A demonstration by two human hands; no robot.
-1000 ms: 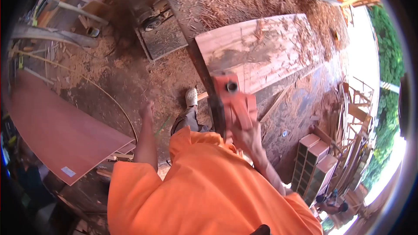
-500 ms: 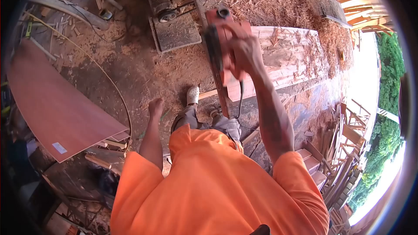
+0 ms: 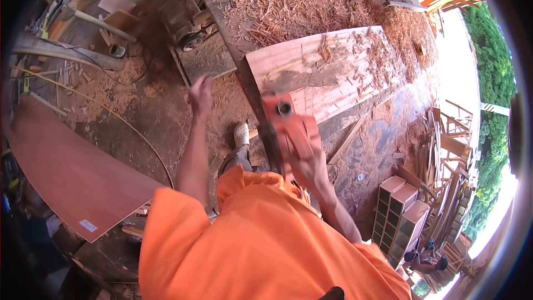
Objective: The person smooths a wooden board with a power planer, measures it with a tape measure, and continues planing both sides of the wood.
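Observation:
My right hand (image 3: 311,168) is wrapped round the handle of a red electric planer (image 3: 284,125). The planer is close to my body, at the near corner of a wide wooden board (image 3: 327,86), and overlaps it in this view. Pale planed wood with darker patches shows on the board, and curly shavings (image 3: 363,61) lie over its far part. Away to the left, my left hand (image 3: 201,97) is raised over the floor with its fingers curled in and nothing in them.
The workbench (image 3: 227,0) under the board is heaped with shavings. Beyond its left edge stands a dusty machine (image 3: 191,39). A reddish plywood sheet (image 3: 78,172) leans at left, near a yellow hose (image 3: 119,114). At right are a compartmented wooden cabinet (image 3: 397,211) and stacked lumber (image 3: 447,189).
My right hand has drawn the planer back along the board toward my body. My left hand has risen forward from beside my leg. The view has shifted, showing the cabinet at right more fully.

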